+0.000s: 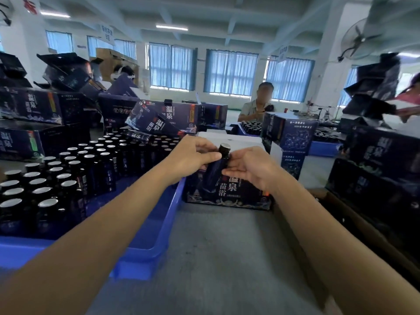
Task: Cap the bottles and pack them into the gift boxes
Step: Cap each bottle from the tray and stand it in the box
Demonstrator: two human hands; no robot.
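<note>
Landmark: the dark blue gift box (227,198) lying flat on the grey surface (227,258), printed face up; I place everything else from it.
Bottle: a dark bottle (216,171) is held in the air just above the gift box, tilted, with its neck pointing up and away from me.
Cap: a dark cap with a silver top (224,147) sits on the bottle's neck; I cannot tell how tightly.
Left hand: my left hand (193,155) is above the gift box's left end, its grip clamped round the upper part of the bottle, with the thumb lying across towards the neck.
Right hand: my right hand (247,169) is above the gift box's right half, its grip apart, palm turned up, and the fingers (229,172) lying fairly straight against the bottle's side.
Tray: a blue plastic tray (159,223) stands on the surface, touching the gift box's left side.
Tray contents: rows of upright dark bottles with silver-topped caps (68,178) fill the tray.
Behind the gift box: a white open box (231,139) stands just beyond it.
Further left of the gift box: more dark blue boxes (31,110) are stacked behind the tray, some of them tilted.
Beyond the gift box: a person (256,105) stands well behind it, across the surface.
</note>
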